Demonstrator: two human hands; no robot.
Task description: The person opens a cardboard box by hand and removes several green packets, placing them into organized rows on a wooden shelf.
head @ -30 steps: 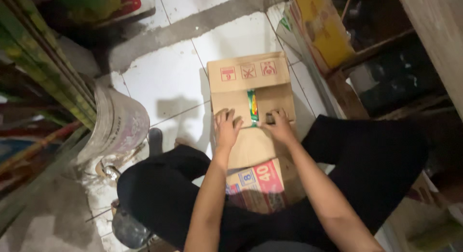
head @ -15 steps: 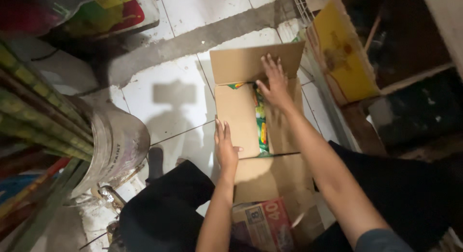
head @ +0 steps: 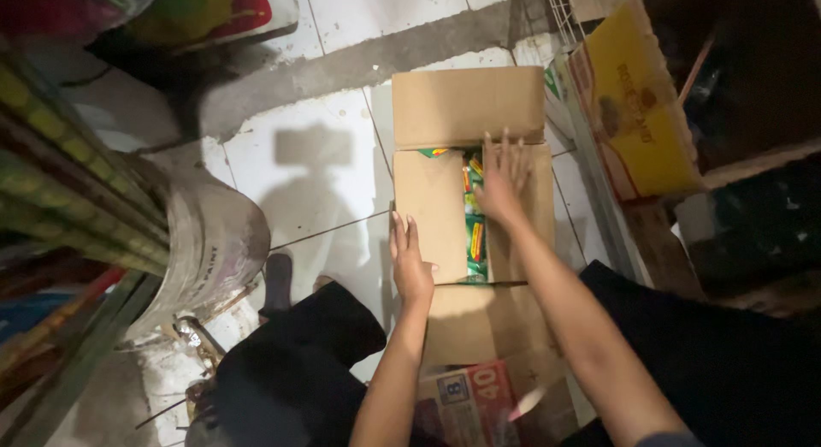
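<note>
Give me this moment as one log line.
left hand: flat on left flap | right hand: on right flap | cardboard box: far flap open, green packets showing

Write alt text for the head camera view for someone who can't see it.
A person's right hand and left hand rest on the flaps of a half-open cardboard box of colourful packets on a white tiled floor, beside a metal bucket.

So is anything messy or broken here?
Nothing looks broken. The box sits half open on the floor, with colourful packets showing through the gap between its flaps. The left hand rests on one flap, the right hand on the other.
</note>
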